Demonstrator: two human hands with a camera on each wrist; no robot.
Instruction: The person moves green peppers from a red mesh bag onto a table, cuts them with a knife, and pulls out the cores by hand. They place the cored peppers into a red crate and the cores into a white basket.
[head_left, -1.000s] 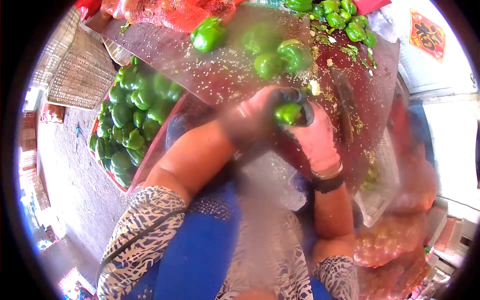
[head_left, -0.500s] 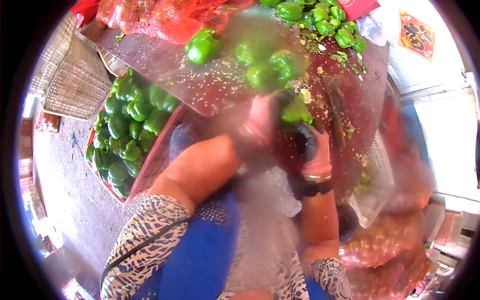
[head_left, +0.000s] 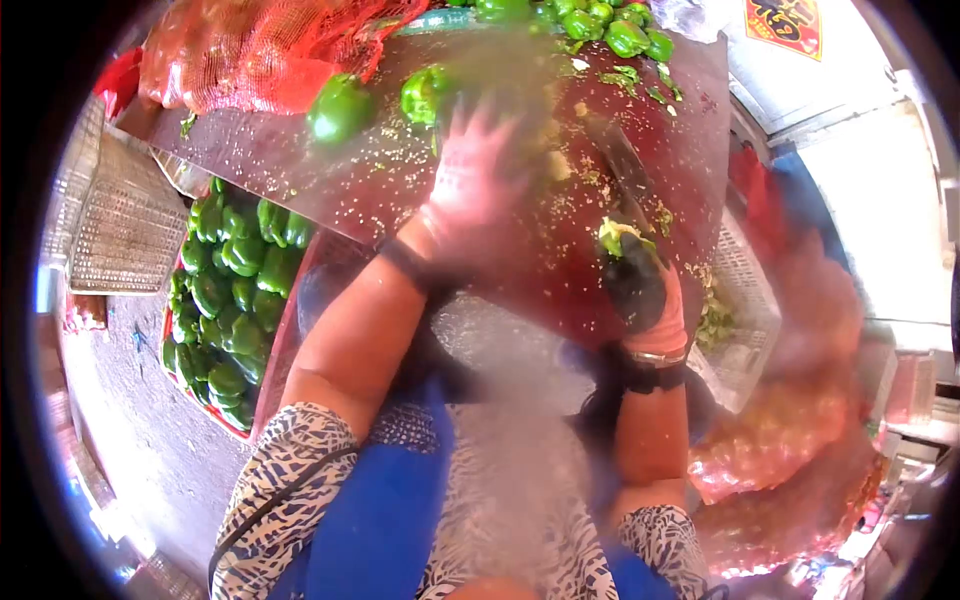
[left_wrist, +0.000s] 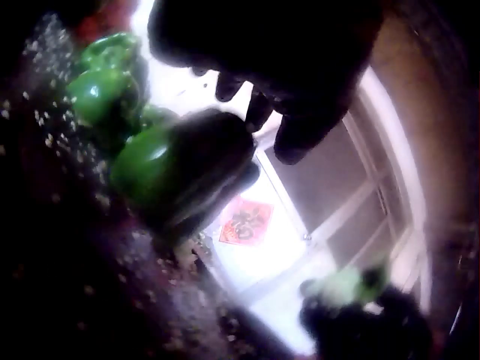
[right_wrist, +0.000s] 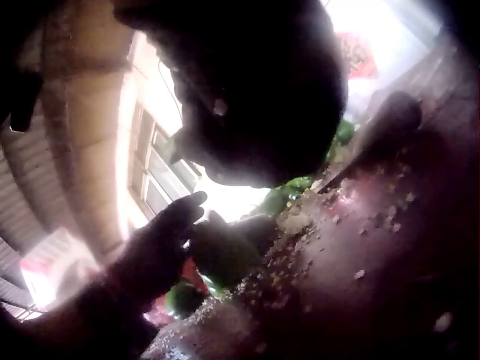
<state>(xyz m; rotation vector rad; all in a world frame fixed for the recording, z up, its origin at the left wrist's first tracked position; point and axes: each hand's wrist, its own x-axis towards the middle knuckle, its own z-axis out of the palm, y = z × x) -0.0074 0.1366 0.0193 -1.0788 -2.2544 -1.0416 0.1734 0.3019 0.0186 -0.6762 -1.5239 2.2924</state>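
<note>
Over the board-topped table (head_left: 530, 290), my gloved left hand (head_left: 475, 165) reaches forward with fingers spread. A green bell pepper (left_wrist: 142, 172) lies just by its fingers in the left wrist view; a blurred patch hides it in the head view. Two more bell peppers, one whole (head_left: 340, 108) and one (head_left: 424, 94) beyond it, sit left of that hand. My gloved right hand (head_left: 648, 295), nearer my body, pinches a pale pepper core (head_left: 614, 238) with green stem at its fingertips.
A long dark knife (head_left: 625, 170) lies on the table among scattered seeds. Red mesh bags of onions (head_left: 240, 60) and small peppers (head_left: 625, 38) line the back. A crate (head_left: 282, 345) full of peppers stands at left, a white crate (head_left: 765, 310) at right.
Both hands were together around a green pepper; they have parted. The left hand has gone forward and left and let go of the pepper; the right has drawn aside with the core.
</note>
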